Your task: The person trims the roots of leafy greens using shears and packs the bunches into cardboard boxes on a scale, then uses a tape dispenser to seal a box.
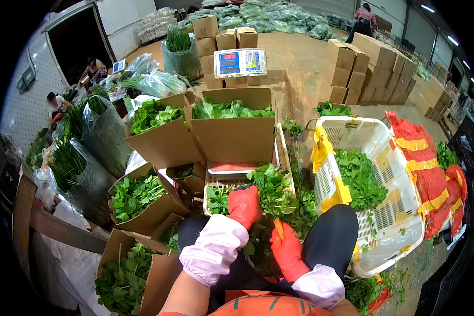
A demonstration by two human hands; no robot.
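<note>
My left hand [245, 206], in a red glove with a pale checked sleeve cuff, is closed at the stems of a bunch of leafy greens [274, 192]. The leaves spread to the right of the fist, over a shallow cream-coloured crate [207, 190] with more greens in it. My right hand [288, 252], also red-gloved, is closed around an orange-handled tool [278, 228] just below the bunch; the tool's working end is not clear. Loose greens lie between my knees, partly hidden by my arms.
Ahead, a cardboard box [231, 139] of greens sits on a scale with a raised display [240, 63]. More open boxes [150, 145] of greens stand left. At right is a white crate [405, 231] of leaves beside red-and-yellow mesh sacks [413, 158]. Stacked cartons [374, 68] and people are farther off.
</note>
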